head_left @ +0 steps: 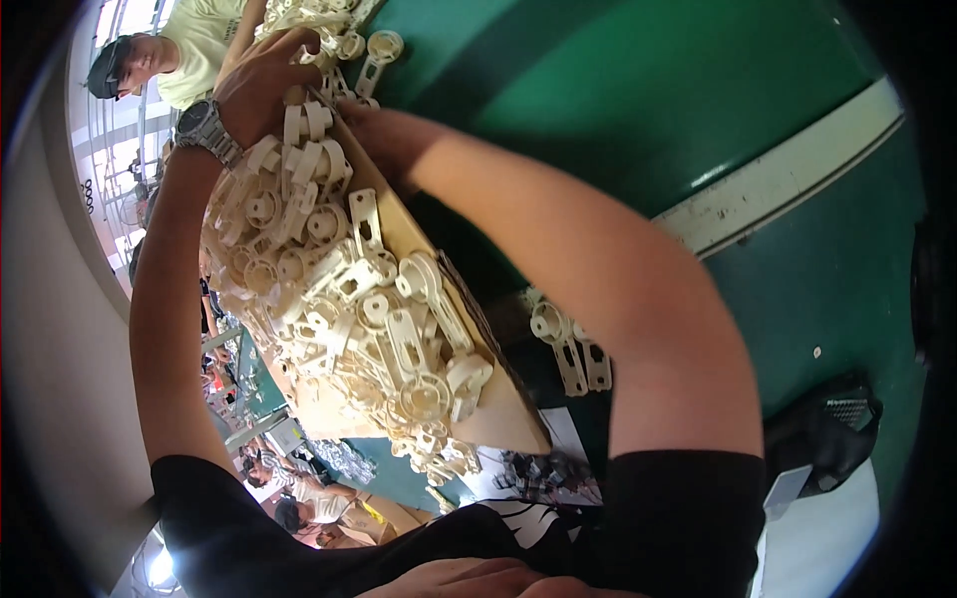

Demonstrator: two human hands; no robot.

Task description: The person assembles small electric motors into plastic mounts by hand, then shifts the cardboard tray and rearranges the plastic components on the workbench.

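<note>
A cardboard box (414, 234) heaped with cream plastic parts (324, 224) lies between my forearms. Each part has a round ring end and a slotted arm. At the box's far end, my left hand (267, 85), with a metal watch (202, 128) on the wrist, has its fingers curled in. What those fingers hold, if anything, is hidden. My right hand (377, 135) reaches round the outer side of the same far corner, against the cardboard. Its fingers are mostly out of sight behind the box edge and in shadow.
More cream parts (379, 55) lie beyond the box, and a few loose parts (566, 349) sit beside my right forearm. A green table (598, 90) with a pale metal edge strip (788, 149) spreads right. Across from me stands a person in a cap (184, 50). A black bag (827, 434) lies right.
</note>
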